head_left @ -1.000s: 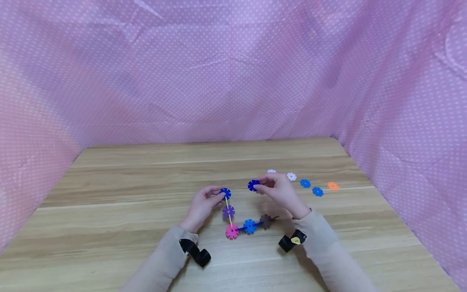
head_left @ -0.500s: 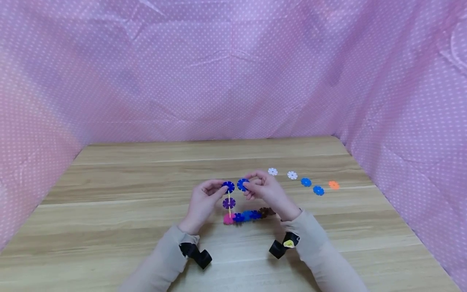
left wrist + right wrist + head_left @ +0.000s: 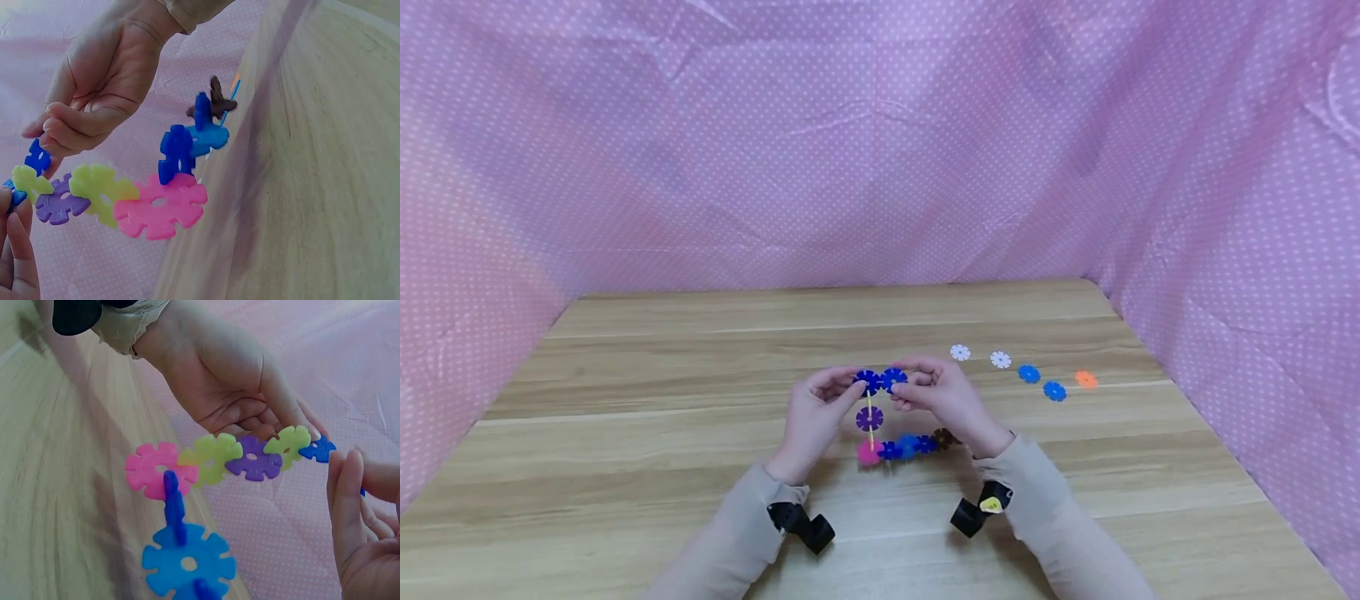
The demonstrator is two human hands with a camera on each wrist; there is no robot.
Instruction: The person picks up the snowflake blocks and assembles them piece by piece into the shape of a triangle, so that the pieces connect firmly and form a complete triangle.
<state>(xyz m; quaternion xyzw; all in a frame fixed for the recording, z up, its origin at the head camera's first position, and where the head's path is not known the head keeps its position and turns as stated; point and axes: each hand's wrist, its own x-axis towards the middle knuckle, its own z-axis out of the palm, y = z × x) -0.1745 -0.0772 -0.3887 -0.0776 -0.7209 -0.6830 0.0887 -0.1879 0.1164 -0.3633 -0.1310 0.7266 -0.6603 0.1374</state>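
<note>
My left hand (image 3: 812, 421) pinches a dark blue slotted disc (image 3: 868, 383) at the end of a chain of snowflake discs. My right hand (image 3: 951, 404) pinches a second dark blue disc (image 3: 893, 381), its edge right at the first one's edge. From the left disc the chain runs through a yellow disc (image 3: 289, 447), a purple disc (image 3: 870, 418) and another yellow disc (image 3: 103, 190) to a pink disc (image 3: 161, 206). There it turns through dark blue discs (image 3: 177, 153) and a lighter blue disc (image 3: 189, 561) to brown discs (image 3: 215, 103). Fingers partly hide both pinched discs.
Loose discs lie on the wooden table (image 3: 662, 467) at the right: two white discs (image 3: 960, 352), two blue discs (image 3: 1028, 374) and an orange disc (image 3: 1086, 379). A pink dotted cloth (image 3: 872, 167) hangs behind and at both sides.
My right hand has moved left, bringing its dark blue disc edge to edge with the left hand's disc. My left hand has shifted slightly away from me, and the chain's pink corner has moved with it.
</note>
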